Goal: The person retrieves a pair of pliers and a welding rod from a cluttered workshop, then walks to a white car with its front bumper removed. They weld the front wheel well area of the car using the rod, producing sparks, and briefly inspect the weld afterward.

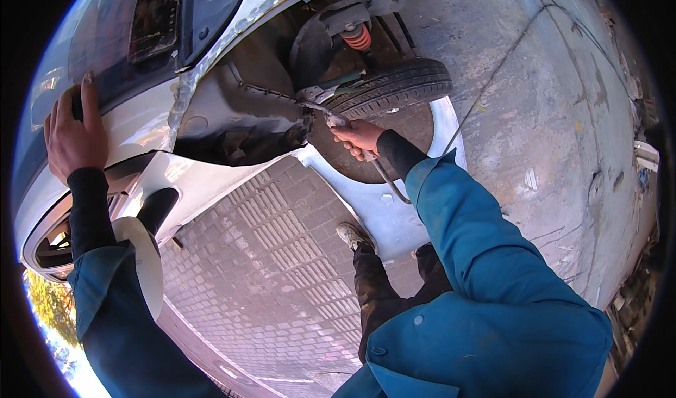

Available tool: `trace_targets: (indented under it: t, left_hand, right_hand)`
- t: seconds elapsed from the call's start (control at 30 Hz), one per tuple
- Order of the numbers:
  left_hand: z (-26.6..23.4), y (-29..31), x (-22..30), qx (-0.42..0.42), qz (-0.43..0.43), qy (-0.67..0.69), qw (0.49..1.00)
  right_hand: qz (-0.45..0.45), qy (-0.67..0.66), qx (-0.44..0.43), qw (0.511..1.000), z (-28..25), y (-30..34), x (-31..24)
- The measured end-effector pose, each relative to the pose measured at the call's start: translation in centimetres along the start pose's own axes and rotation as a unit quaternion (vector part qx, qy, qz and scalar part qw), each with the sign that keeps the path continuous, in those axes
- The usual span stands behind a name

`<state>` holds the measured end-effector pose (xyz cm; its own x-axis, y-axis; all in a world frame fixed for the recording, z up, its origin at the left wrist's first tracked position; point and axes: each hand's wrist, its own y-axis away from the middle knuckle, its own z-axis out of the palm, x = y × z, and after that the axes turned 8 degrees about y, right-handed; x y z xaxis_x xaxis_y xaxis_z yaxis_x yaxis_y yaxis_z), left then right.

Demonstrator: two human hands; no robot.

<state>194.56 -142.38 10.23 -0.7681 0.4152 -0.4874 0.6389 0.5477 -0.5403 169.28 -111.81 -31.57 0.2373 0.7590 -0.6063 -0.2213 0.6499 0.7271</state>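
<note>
My right hand (358, 139), closed, grips a long worn metal bar (389, 179). Its bent lower end hangs toward the ground, and its upper end reaches the torn metal edge beside the front tyre (394, 86). From here I cannot make out the bar's exact kind. My left hand (75, 130) lies with fingers apart on the white car (144, 120), by the lower edge of the windscreen. Between the hands, the car's wheel well (243, 116) is exposed, with ragged metal around it. A red coil spring (357, 37) shows above the tyre.
A white curved body panel (373, 197) lies on the ground beside my shoe (348, 236). Paving bricks (260, 243) run along the car, and stained concrete (535, 130) lies to the right, crossed by a dark cable (493, 77). A white side mirror (144, 264) sticks out near my left forearm.
</note>
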Motion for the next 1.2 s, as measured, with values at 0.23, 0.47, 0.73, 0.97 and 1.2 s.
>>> trace_targets:
  t: [0.23, 0.47, 0.73, 0.97, 1.2]
  left_hand:
    - [0.26, 0.06, -0.23, 0.002, 0.003, -0.002, 1.0]
    - [0.21, 0.04, -0.08, -0.003, -0.009, -0.006, 1.0]
    - [0.03, 0.11, 0.06, -0.002, -0.006, 0.001, 1.0]
    - [-0.17, 0.16, 0.38, -0.003, -0.013, -0.003, 1.0]
    - [-0.09, 0.13, 0.29, -0.001, -0.003, -0.003, 1.0]
  right_hand:
    - [-0.012, -0.01, 0.006, 1.0, 0.02, 0.28, 0.36]
    - [-0.017, -0.023, 0.011, 1.0, -0.14, -0.14, 0.01]
    - [-0.006, -0.008, 0.011, 1.0, -0.04, 0.31, -0.55]
    - [-0.012, 0.007, 0.003, 1.0, -0.23, 0.37, -0.46]
    - [-0.007, -0.002, 0.0, 1.0, -0.48, 0.7, -0.41]
